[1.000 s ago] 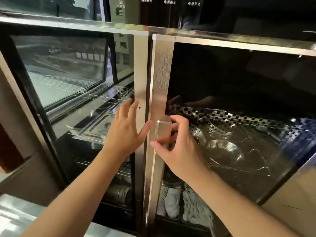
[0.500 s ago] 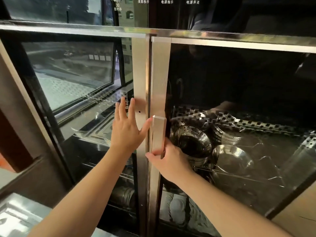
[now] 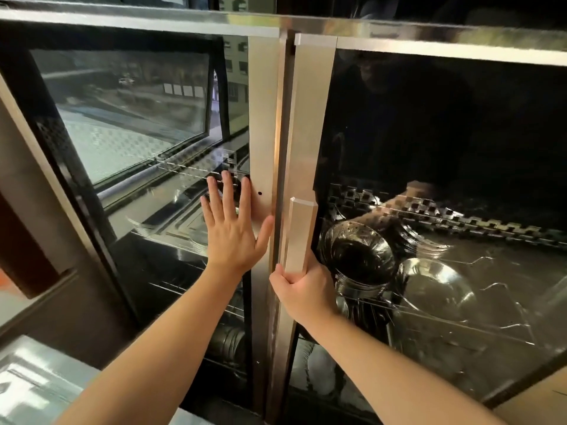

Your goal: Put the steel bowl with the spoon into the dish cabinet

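Observation:
The dish cabinet fills the view, with two glass doors in steel frames. My left hand lies flat with spread fingers against the left door. My right hand is wrapped around the lower end of the right door's steel handle. Behind the right glass, steel bowls stand on a wire rack: a stack with a dark-looking bowl on top and a shiny bowl beside it. I cannot make out a spoon.
Steel trays sit behind the left glass, which reflects a street outside. White dishes are on a lower shelf. A steel counter surface lies at the lower left. A tan surface shows at the lower right.
The right door has swung shut against the left one. My right hand slid down the handle to its lower end. My left hand stayed pressed on the left door.

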`<state>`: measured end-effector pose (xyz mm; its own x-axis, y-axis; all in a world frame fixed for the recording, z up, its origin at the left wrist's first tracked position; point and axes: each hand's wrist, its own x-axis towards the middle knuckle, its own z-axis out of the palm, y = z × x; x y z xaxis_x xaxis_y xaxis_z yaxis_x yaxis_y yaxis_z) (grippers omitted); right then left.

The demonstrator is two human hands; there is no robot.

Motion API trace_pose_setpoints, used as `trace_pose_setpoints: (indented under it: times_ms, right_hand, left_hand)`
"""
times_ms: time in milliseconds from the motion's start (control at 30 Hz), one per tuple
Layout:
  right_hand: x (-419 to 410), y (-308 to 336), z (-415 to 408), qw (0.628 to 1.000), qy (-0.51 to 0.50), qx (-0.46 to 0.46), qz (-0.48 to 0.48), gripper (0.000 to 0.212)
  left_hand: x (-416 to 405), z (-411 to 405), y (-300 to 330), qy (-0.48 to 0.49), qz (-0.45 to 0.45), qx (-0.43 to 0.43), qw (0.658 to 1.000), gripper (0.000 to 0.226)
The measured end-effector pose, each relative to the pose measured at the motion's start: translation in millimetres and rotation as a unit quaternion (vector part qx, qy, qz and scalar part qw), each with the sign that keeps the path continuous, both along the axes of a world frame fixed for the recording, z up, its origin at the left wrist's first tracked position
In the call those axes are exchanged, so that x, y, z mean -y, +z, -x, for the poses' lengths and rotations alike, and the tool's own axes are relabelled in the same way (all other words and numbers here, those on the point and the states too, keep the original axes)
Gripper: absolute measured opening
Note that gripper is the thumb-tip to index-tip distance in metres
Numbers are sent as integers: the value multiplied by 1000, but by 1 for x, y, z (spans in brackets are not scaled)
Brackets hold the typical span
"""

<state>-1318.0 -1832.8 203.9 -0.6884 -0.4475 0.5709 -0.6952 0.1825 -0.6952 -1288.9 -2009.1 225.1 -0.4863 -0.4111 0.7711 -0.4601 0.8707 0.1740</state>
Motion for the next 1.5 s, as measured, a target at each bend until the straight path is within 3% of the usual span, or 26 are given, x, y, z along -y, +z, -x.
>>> trace_pose_setpoints:
  times_ms: [200, 500, 933, 1233, 1500]
  right_hand:
    - [9, -4, 8, 998, 0, -39, 45, 26]
    - [18, -8, 23, 992, 9, -94, 83, 31]
    - [18, -8, 22, 991, -34, -106, 71, 35]
    - [-5, 12, 9, 994, -26, -7, -106, 44]
    - [-40, 76, -3, 948, 68, 89, -298, 77]
  left_hand:
    - [5, 14, -6, -10, 19, -45, 999, 83]
    - [13, 26, -12, -11, 59, -93, 994, 85]
    - [1, 12, -5, -4, 41, -75, 996, 82]
    - [-16, -30, 7, -48, -33, 1, 998, 79]
    - [-50, -78, 56, -164, -75, 36, 983, 54]
